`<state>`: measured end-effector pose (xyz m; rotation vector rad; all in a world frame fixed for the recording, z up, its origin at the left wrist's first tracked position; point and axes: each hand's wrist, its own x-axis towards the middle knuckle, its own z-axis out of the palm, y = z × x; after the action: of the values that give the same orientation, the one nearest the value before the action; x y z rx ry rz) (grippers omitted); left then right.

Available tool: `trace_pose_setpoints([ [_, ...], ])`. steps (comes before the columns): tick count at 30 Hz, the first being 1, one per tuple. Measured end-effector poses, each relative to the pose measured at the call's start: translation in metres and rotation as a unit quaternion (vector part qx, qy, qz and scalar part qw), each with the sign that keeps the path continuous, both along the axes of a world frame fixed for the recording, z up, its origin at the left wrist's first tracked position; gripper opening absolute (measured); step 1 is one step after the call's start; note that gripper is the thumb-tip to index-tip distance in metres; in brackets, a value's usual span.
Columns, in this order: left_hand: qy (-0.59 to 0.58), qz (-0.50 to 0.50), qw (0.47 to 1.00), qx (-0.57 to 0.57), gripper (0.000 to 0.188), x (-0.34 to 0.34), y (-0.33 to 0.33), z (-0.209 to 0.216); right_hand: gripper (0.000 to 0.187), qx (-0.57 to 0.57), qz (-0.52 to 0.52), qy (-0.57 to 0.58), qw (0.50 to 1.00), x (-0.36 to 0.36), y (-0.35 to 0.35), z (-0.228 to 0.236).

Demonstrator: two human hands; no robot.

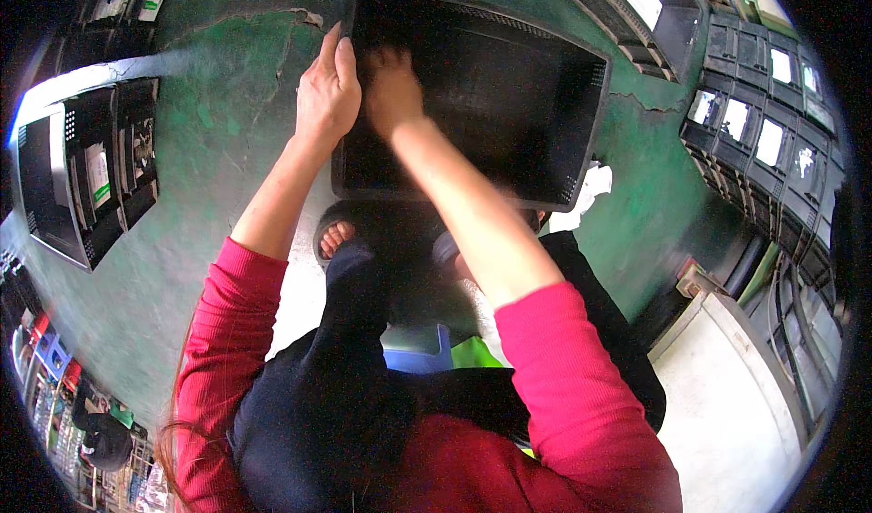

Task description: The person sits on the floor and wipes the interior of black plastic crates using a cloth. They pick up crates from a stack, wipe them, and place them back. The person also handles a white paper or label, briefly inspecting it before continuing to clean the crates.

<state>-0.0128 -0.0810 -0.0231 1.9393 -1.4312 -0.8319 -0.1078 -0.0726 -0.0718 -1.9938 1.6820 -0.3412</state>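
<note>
In front of my feet is a black plastic crate [490,104], its inside dark and facing up toward me. My left hand [329,100] grips the crate's left rim, thumb and fingers along the edge. Reaching over the near side, my right hand [392,86] is inside the crate, close to its left wall. Motion smears its fingers, and whether they hold anything is too blurred to make out.
More black crates [86,168] stand at the left, with another [636,14] at the far right. A stack of crates [763,104] lines the right side. A white board-like surface [727,386] is at the lower right. The green floor [218,123] is cracked.
</note>
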Motion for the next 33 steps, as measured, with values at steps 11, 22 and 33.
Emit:
trace_pose_setpoints([
  [11, 0.049, 0.015, 0.998, -0.020, 0.049, 0.001, 0.003, 0.002, 0.029, 0.298, -0.338, -0.544, 0.708, -0.045, -0.040, -0.015],
  [22, 0.056, 0.016, 0.998, -0.001, 0.045, 0.000, 0.002, 0.002, 0.028, 0.363, -0.218, -0.419, 0.803, -0.006, 0.028, 0.013],
  [33, 0.256, 0.038, 0.966, -0.016, 0.051, 0.010, 0.002, -0.014, 0.011, -0.291, -0.212, 0.102, 0.927, -0.141, -0.099, 0.091],
])
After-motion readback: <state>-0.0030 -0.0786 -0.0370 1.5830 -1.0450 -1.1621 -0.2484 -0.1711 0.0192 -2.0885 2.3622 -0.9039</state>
